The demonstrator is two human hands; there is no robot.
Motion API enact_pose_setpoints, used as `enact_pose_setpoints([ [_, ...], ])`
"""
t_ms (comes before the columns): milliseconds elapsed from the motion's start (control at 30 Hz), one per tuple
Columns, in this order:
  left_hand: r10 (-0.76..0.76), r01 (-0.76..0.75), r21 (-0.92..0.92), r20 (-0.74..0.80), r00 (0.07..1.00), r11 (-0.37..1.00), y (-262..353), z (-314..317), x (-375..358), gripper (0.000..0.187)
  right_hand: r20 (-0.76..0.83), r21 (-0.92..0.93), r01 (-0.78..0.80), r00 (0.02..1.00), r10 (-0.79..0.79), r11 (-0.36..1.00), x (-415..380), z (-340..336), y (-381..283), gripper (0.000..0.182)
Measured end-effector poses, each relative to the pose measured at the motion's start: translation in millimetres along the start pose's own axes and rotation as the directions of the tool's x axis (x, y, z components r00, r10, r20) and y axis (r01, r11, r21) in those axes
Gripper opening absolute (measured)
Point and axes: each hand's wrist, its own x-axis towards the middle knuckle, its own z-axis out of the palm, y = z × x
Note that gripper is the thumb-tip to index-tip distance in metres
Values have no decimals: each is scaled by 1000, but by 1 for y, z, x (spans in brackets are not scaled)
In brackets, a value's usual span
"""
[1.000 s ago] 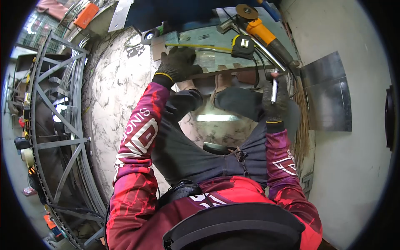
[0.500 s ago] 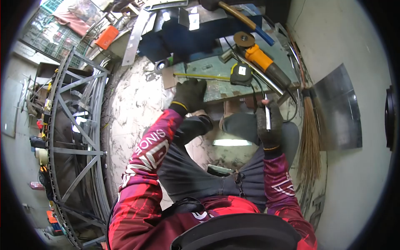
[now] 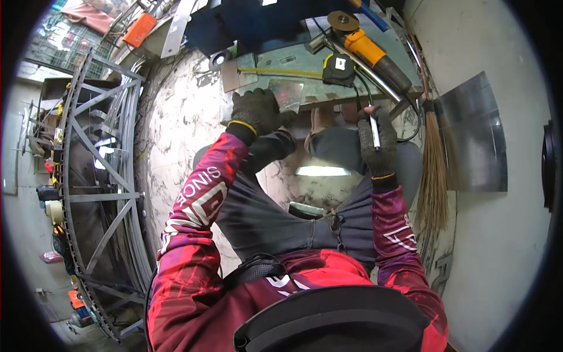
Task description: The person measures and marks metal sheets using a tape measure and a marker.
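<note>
1. Left hand: dark knit glove with yellow cuff edge, upper centre-left of frame; palm down, fingers loosely spread, thumb out towards the right; nothing seen in its grasp; located at the near edge of the work surface, contact cannot be told
2. Right hand: matching glove, right of centre; fingers curled closed around a white pen
3. White pen: slim, standing nearly upright in the frame, held along the right hand; any lettering too small to read
4. Tape measure: black and yellow case, upper centre-right, on the work surface; pale label on top, its print illegible; yellow blade drawn out leftwards to a small brown piece
5. Angle grinder: orange and dark body, upper right of centre, brown disc at its upper left end; brand unreadable; lying alongside a shiny metal tube
6. Left sleeve: red and purple, white lettering "SINCE" beside a large white emblem
7. Right sleeve: same colours, white emblem, partly seen and illegible
8. Broom: straw, right of frame, beside a dark glossy sheet
9. Grey metal frame: left of frame, braced with diagonal bars
</note>
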Motion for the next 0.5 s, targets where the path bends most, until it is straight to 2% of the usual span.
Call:
enact_pose_setpoints([
  [67,9,-6,-49,61,998,999,-10,-5,-1,69,24,-22,-10,1000,10,1000,-1,2,5,26],
  [133,40,-35,-247,15,999,968,-25,-6,-3,61,15,20,22,1000,-22,1000,-3,6,11,27],
  [167,51,-71,-299,-75,996,952,-35,-1,-2,58,20,13,19,1000,-19,1000,-4,6,9,27],
  [200,53,-72,-304,-70,996,950,-43,3,0,58,38,29,8,999,-9,1000,-5,6,6,27],
  [233,145,-175,-268,-128,981,947,-49,4,2,63,55,46,-2,998,0,999,-5,7,1,28],
  [267,237,-275,-225,-184,954,935,-54,5,4,69,57,42,-4,998,2,999,-5,9,-2,28],
  [300,292,-321,-188,-166,942,928,-56,7,7,83,72,13,11,997,-12,1000,-4,11,-5,28],
  [333,294,-323,-194,-167,941,926,-58,13,11,83,87,-16,26,996,-25,1000,-3,13,-6,28],
  [400,344,-382,-105,-267,900,918,-58,28,19,83,112,-50,9,994,-4,999,-5,16,-5,28],
  [500,395,-431,-135,-231,889,892,-58,27,34,81,142,-98,7,990,7,995,-8,17,1,27],
])
